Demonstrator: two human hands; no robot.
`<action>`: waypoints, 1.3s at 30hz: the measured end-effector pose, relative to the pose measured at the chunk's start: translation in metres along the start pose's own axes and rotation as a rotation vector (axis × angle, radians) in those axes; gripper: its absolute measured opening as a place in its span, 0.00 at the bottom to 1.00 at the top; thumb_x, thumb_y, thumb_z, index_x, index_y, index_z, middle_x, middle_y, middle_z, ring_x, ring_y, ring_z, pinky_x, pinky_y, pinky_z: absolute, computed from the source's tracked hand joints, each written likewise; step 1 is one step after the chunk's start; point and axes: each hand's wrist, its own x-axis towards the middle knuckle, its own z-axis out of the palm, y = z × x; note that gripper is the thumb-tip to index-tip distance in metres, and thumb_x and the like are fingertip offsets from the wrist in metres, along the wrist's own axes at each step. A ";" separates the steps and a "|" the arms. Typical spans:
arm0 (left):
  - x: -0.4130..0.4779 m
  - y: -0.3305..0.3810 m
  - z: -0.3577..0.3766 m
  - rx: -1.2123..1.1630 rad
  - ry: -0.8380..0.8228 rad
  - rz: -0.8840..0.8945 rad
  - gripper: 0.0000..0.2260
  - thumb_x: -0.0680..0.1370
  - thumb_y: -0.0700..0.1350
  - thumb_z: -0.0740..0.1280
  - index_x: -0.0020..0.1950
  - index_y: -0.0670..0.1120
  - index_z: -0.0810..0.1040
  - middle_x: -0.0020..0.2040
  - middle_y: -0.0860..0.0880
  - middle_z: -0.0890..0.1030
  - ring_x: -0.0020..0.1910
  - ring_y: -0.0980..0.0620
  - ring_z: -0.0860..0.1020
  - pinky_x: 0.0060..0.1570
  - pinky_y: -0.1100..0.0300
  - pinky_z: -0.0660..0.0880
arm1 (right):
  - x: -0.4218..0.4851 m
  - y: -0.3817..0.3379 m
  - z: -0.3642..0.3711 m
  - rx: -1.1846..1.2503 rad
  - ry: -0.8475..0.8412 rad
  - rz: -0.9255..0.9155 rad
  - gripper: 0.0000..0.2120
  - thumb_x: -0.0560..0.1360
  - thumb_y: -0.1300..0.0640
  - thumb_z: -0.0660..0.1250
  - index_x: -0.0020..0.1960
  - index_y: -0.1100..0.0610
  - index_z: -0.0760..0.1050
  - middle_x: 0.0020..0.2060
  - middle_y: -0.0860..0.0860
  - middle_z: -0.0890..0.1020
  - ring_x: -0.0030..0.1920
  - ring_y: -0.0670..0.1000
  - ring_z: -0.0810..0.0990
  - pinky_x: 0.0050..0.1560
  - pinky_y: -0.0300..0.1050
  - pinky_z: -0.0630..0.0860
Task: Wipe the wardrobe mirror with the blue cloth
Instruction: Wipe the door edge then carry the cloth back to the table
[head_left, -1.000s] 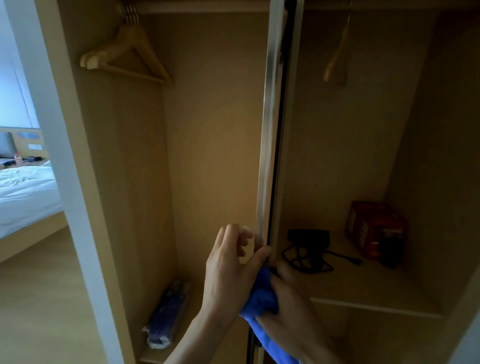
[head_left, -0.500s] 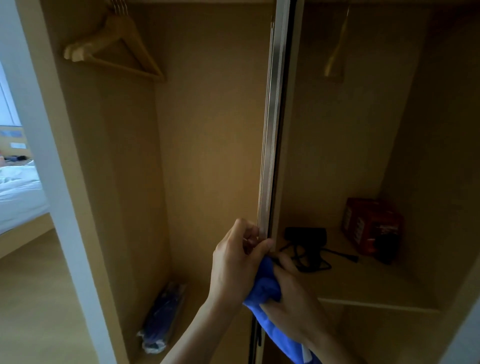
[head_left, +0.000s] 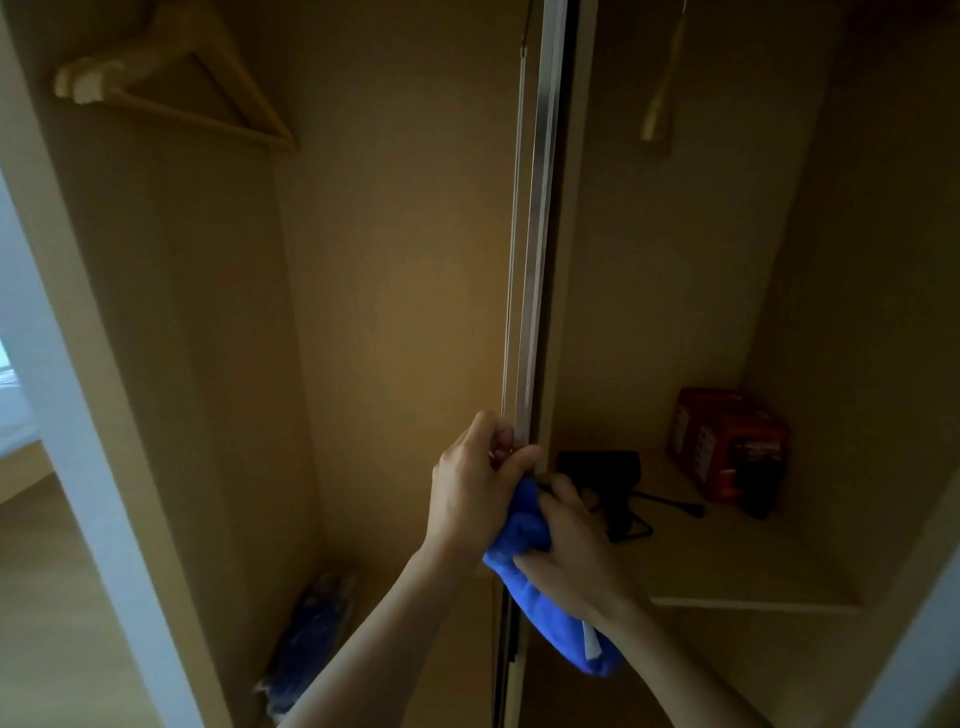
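Observation:
The wardrobe door stands edge-on in the middle of the view, showing only its vertical metal edge (head_left: 540, 208); its mirror face cannot be seen from here. My left hand (head_left: 478, 488) grips that edge at about shelf height, fingers curled round it and thumb across the front. Just below and right of it, my right hand (head_left: 576, 561) holds the bunched blue cloth (head_left: 545, 618) against the door edge. The cloth's tail with a white label hangs under my right wrist.
Wooden hangers hang at the upper left (head_left: 171, 93) and upper right (head_left: 660, 104). The right compartment's shelf (head_left: 727, 566) carries a black corded appliance (head_left: 597, 462) and a red box (head_left: 727, 441). A blue wrapped bundle (head_left: 306, 654) lies low on the left, beside a white frame (head_left: 52, 364).
Both hands have moved slightly up the door edge. My left fingers have closed round the edge. The view has shifted, so the bed at the left is nearly out of sight.

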 end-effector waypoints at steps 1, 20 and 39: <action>0.004 -0.002 0.001 0.006 -0.004 -0.006 0.12 0.76 0.51 0.75 0.44 0.53 0.72 0.38 0.54 0.80 0.37 0.55 0.78 0.35 0.65 0.75 | 0.008 0.003 -0.001 -0.018 0.008 -0.015 0.22 0.67 0.51 0.62 0.60 0.50 0.74 0.57 0.38 0.68 0.47 0.46 0.80 0.47 0.50 0.82; 0.058 -0.019 0.023 0.232 -0.019 -0.061 0.14 0.78 0.55 0.72 0.46 0.48 0.72 0.37 0.56 0.79 0.37 0.59 0.77 0.34 0.64 0.71 | 0.066 0.022 -0.007 -0.123 -0.044 0.043 0.11 0.75 0.59 0.66 0.56 0.56 0.73 0.55 0.48 0.72 0.47 0.46 0.79 0.50 0.48 0.80; 0.093 -0.025 0.041 0.262 -0.037 -0.144 0.15 0.79 0.54 0.71 0.45 0.46 0.70 0.35 0.55 0.78 0.35 0.54 0.77 0.35 0.58 0.72 | 0.099 0.043 0.002 -0.214 -0.079 0.064 0.05 0.77 0.59 0.65 0.52 0.55 0.70 0.49 0.51 0.77 0.46 0.49 0.76 0.46 0.45 0.73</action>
